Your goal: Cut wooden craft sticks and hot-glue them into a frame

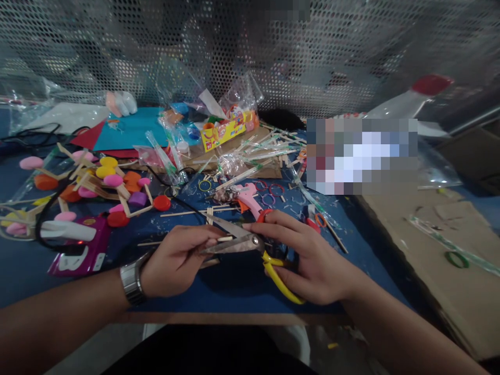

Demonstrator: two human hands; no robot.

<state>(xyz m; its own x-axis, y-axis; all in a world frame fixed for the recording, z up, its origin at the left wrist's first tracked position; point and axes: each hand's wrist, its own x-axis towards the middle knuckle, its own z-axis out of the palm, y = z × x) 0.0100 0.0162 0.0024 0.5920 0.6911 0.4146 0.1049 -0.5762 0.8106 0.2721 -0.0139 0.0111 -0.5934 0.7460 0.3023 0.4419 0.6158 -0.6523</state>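
My right hand (308, 260) grips yellow-handled scissors (250, 245), its fingers through the handles and the blades parted, pointing left. My left hand (175, 260), with a metal watch on the wrist, pinches a thin wooden stick (224, 239) and holds it between the blades. Both hands hover just above the blue table top (234, 286) near its front edge.
A pink glue gun (250, 200) lies just beyond the hands. Wooden sticks with coloured caps (109, 182) spread at the left, beside a magenta device (78, 250) with a black cable. Plastic bags, a yellow box (221, 133) and coloured paper sit behind. Cardboard (429, 234) lies at right.
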